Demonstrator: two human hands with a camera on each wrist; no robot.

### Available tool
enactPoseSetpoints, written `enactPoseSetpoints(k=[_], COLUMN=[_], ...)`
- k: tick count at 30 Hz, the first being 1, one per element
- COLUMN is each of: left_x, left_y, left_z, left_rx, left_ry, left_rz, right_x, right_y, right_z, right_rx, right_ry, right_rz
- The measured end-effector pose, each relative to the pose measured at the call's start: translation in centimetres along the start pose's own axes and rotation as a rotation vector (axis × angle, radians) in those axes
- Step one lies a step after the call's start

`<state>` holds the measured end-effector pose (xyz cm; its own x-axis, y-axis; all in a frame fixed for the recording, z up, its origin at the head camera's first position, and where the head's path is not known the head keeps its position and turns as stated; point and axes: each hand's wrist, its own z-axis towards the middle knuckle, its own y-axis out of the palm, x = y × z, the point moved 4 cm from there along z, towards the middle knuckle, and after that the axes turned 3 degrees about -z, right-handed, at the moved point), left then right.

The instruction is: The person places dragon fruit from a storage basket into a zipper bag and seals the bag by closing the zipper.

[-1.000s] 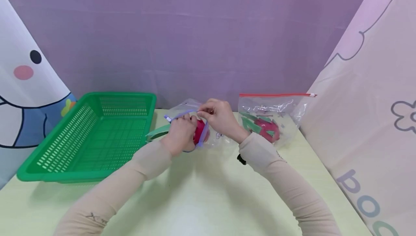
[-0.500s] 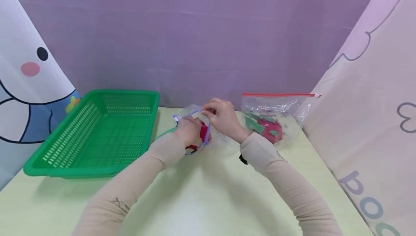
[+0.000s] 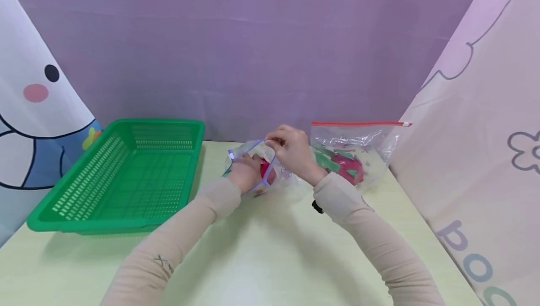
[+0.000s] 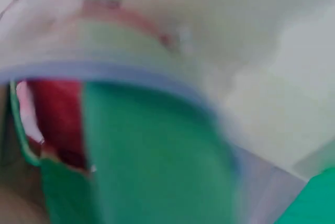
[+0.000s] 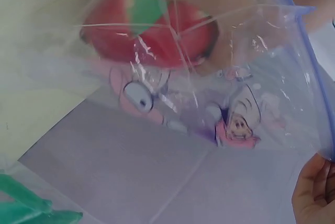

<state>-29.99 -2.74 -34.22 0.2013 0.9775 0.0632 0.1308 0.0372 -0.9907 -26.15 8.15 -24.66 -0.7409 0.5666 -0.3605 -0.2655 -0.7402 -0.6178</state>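
In the head view my left hand (image 3: 245, 170) reaches through the mouth of a clear zip bag (image 5: 251, 124) with a purple zip. Inside the bag it grips a red, rounded thing (image 5: 104, 35) with green leaf-like flaps. The right wrist view shows the fingers against the red surface through the plastic. Close in the left wrist view, a broad green flap (image 4: 157, 150) lies under the purple rim, blurred. My right hand (image 3: 293, 151) pinches the zip edge of the bag between thumb and fingers and holds the mouth apart.
A green plastic basket (image 3: 116, 225) stands on the table to the left. Right of my hands lies another clear zip bag (image 3: 375, 132) with a red zip, holding a similar red and green thing (image 3: 350, 165). A purple curtain (image 3: 253, 53) hangs behind, and a printed cloth (image 3: 489, 132) on the right.
My left hand has moved rightward and deeper into the bag, and the green flap at its left has gone in too. The right hand keeps its pinch on the zip edge.
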Motion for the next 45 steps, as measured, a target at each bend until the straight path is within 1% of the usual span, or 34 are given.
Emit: enactPoseSetpoints(k=[2, 7, 10, 12, 15, 19, 22, 24, 27, 30, 34, 36, 38, 40, 42, 44, 45], left_x=[-0.1, -0.2, -0.3, -0.4, -0.7, -0.8, -0.8, -0.6, -0.4, -0.1, 0.5, 0.8, 0.9, 0.8, 0.3, -0.5, -1.0], left_y=[0.4, 1.0, 1.4, 1.7, 2.3, 2.9, 2.8, 2.7, 2.3, 1.7, 0.5, -0.3, -1.3, -2.3, -3.3, -4.2, -4.6], left_z=[0.3, 0.5, 0.5, 0.6, 1.0, 1.5, 1.3, 1.1, 0.5, -0.3, -1.5, -2.5, -3.7, -5.2, -6.4, -7.2, -7.5], left_rx=[0.015, 0.069, 0.085, 0.072, 0.045, 0.015, 0.002, -0.005, -0.015, -0.013, 0.001, 0.014, 0.037, 0.04, 0.036, 0.059, 0.082], left_ry=[-0.01, -0.009, -0.007, -0.027, -0.062, -0.079, -0.082, -0.073, -0.063, -0.028, 0.055, 0.099, 0.158, 0.196, 0.227, 0.249, 0.254], left_rz=[-0.041, -0.08, -0.141, -0.194, -0.245, -0.272, -0.288, -0.28, -0.291, -0.307, -0.303, -0.307, -0.318, -0.344, -0.362, -0.368, -0.365], right_x=[0.0, 0.1, 0.2, 0.3, 0.6, 1.1, 1.5, 1.7, 1.7, 1.8, 1.9, 1.9, 1.9, 1.9, 1.8, 1.9, 2.0], right_y=[-0.1, -0.1, 0.0, 0.1, 0.2, 0.3, 0.2, 0.2, 0.2, 0.2, -0.1, -0.2, -0.4, -0.5, -0.6, -0.7, -0.7], right_z=[0.1, 0.2, 0.2, 0.3, 0.4, 0.4, 0.4, 0.3, 0.2, 0.1, 0.1, 0.0, 0.0, 0.0, 0.0, -0.1, -0.1], right_rx=[0.016, 0.01, 0.008, 0.005, 0.003, -0.003, -0.008, -0.012, -0.026, -0.036, -0.026, -0.016, -0.005, 0.009, 0.014, 0.014, 0.013], right_ry=[-0.003, -0.013, -0.017, -0.021, -0.017, 0.016, 0.045, 0.058, 0.069, 0.081, 0.102, 0.105, 0.108, 0.097, 0.097, 0.108, 0.115], right_rz=[0.002, 0.008, 0.006, -0.003, -0.016, -0.012, -0.007, -0.008, -0.013, -0.015, -0.02, -0.029, -0.036, -0.04, -0.038, -0.032, -0.03])
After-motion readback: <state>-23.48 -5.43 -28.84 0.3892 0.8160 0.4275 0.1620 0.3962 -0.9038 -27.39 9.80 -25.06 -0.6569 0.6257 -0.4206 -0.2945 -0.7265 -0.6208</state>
